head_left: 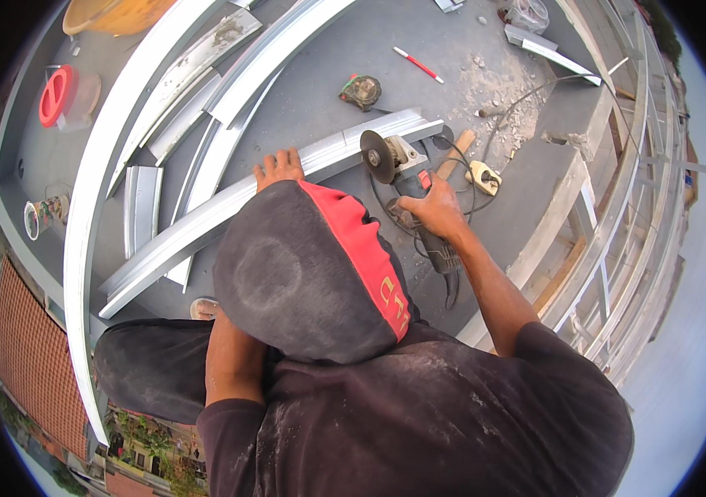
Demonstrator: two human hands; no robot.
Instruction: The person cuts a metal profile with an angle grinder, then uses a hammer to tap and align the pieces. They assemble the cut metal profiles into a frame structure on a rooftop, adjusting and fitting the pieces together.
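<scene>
Grey floor (311, 95) under the metal channel (328, 154). Left hand (280, 168) lies across it, fingers slightly parted, can't tell if they're clamped. Right hand (434, 205)'s wrapped round the angle grinder (410, 180) near the channel's right end, forearm slanting inward.

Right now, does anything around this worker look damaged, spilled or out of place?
Yes. Beyond the right hand gripping the angle grinder, loose rubble litters the otherwise smooth floor, near a concrete ledge with a jagged, broken edge. Toward the upper left, one metal strip is blotched, unlike the cleaner strips nearby.
</scene>
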